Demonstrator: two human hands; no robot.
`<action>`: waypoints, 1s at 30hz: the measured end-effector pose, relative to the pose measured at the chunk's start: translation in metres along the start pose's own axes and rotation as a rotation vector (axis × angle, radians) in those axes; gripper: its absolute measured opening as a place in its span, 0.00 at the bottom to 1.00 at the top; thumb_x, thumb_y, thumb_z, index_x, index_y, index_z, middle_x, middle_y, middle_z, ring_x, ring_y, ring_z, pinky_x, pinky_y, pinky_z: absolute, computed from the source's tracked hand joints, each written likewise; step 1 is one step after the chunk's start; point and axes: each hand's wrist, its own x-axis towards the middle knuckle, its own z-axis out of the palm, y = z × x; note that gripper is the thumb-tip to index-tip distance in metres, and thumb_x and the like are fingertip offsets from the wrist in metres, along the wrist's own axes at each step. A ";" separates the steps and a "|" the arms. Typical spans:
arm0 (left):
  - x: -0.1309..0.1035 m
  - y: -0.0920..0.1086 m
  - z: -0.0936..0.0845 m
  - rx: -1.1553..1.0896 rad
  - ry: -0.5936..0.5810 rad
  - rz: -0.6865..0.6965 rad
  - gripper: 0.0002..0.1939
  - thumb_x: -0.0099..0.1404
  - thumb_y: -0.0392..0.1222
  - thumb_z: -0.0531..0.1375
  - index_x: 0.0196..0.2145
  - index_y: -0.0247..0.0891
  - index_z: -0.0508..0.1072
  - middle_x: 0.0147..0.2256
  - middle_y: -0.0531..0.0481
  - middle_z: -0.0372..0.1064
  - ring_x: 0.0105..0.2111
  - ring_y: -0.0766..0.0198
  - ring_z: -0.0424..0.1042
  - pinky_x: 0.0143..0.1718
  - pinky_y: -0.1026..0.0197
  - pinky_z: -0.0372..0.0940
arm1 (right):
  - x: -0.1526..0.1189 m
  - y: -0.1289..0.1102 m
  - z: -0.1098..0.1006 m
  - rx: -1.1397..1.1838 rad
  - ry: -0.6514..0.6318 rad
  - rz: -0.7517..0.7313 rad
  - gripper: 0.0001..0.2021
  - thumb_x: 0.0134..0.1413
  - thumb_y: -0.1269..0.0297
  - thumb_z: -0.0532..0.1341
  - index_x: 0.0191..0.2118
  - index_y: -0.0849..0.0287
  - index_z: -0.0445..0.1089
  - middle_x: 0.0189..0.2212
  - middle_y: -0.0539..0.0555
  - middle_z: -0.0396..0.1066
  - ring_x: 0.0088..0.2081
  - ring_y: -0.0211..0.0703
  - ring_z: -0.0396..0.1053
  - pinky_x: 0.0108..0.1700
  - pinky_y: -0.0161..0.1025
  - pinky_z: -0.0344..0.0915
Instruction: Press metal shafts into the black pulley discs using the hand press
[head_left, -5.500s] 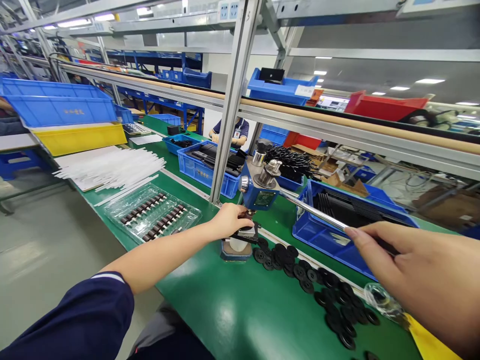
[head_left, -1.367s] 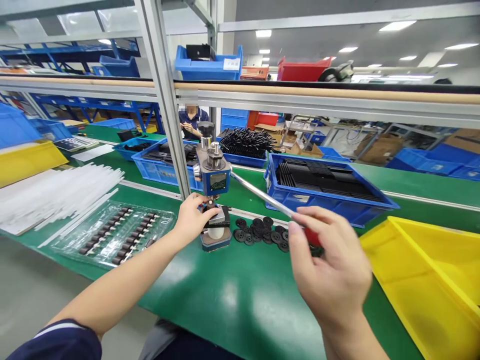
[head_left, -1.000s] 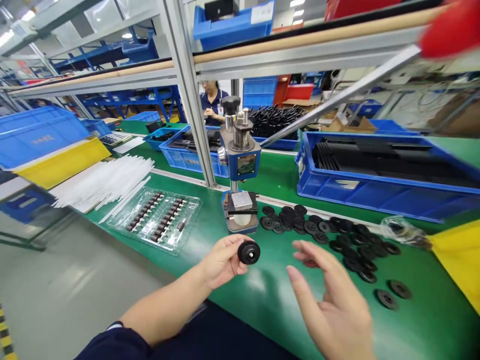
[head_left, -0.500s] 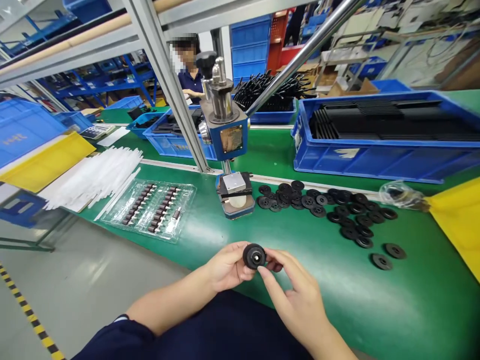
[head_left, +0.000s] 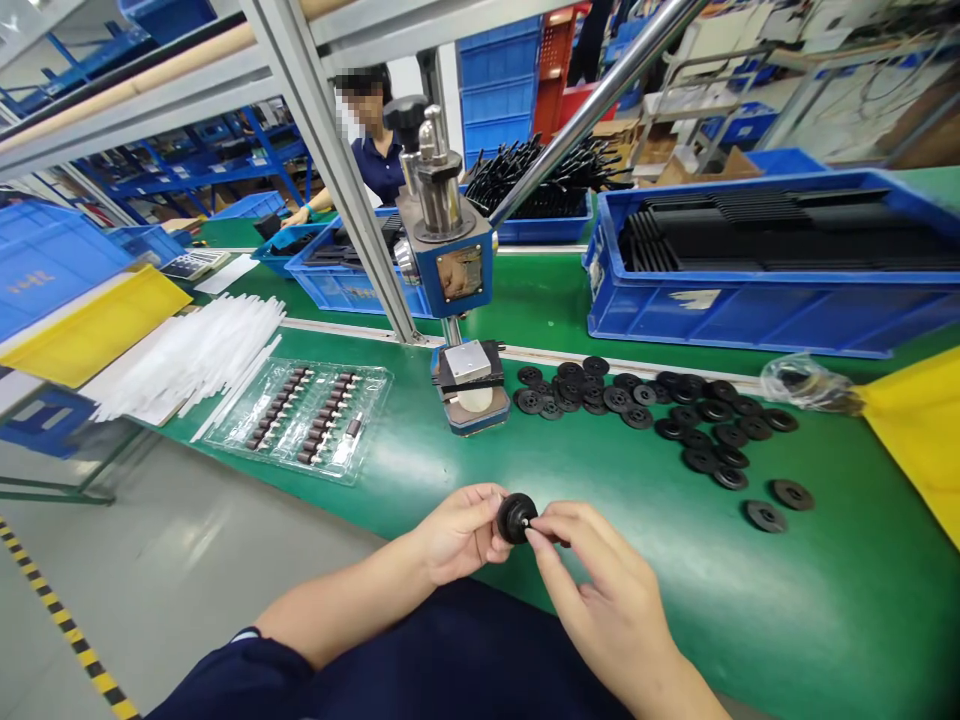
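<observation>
Now grips black wheel (head_left: 515,519) in left hand (head_left: 459,537) near front edge of green bench (head_left: 645,505), pinches at its centre with fingertips of right hand (head_left: 600,575); best braced firmly, worked straight.

Both hands (head_left: 463,537) on a black disc (head_left: 514,517), blue press (head_left: 469,268) beyond

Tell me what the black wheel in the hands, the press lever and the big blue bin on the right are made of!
Black wheel: probably plastic, fairly dull, with raised rings; rubber is possible.
Press lever: looks like polished metal, with bright streaks along it.
Blue bin: likely hard plastic, slightly shiny, with ribs in its wall.
</observation>
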 end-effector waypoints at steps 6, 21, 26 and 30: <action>-0.002 -0.001 0.000 0.120 0.071 0.047 0.19 0.56 0.48 0.69 0.35 0.32 0.69 0.24 0.50 0.68 0.18 0.72 0.64 0.19 0.69 0.53 | -0.002 0.007 -0.001 -0.033 -0.149 0.045 0.06 0.61 0.73 0.56 0.42 0.58 0.65 0.36 0.53 0.67 0.37 0.36 0.67 0.38 0.35 0.66; 0.001 -0.003 -0.007 -0.085 -0.067 -0.114 0.19 0.56 0.50 0.68 0.33 0.31 0.69 0.26 0.52 0.62 0.19 0.75 0.56 0.19 0.69 0.42 | -0.005 0.012 -0.006 -0.129 -0.018 0.046 0.02 0.61 0.69 0.56 0.35 0.57 0.62 0.31 0.51 0.66 0.32 0.37 0.65 0.33 0.34 0.64; -0.001 -0.002 -0.008 -0.131 -0.081 -0.171 0.20 0.58 0.55 0.65 0.34 0.33 0.69 0.25 0.53 0.60 0.19 0.74 0.55 0.19 0.69 0.39 | -0.004 0.007 -0.007 -0.110 0.019 0.063 0.02 0.61 0.69 0.56 0.38 0.57 0.65 0.34 0.52 0.67 0.32 0.37 0.66 0.34 0.34 0.67; -0.001 -0.003 -0.009 -0.103 -0.077 -0.203 0.22 0.59 0.57 0.64 0.34 0.32 0.70 0.25 0.52 0.62 0.19 0.73 0.56 0.19 0.69 0.41 | -0.008 0.007 -0.005 -0.100 -0.007 0.022 0.13 0.59 0.67 0.60 0.49 0.57 0.65 0.44 0.57 0.68 0.40 0.40 0.69 0.39 0.37 0.70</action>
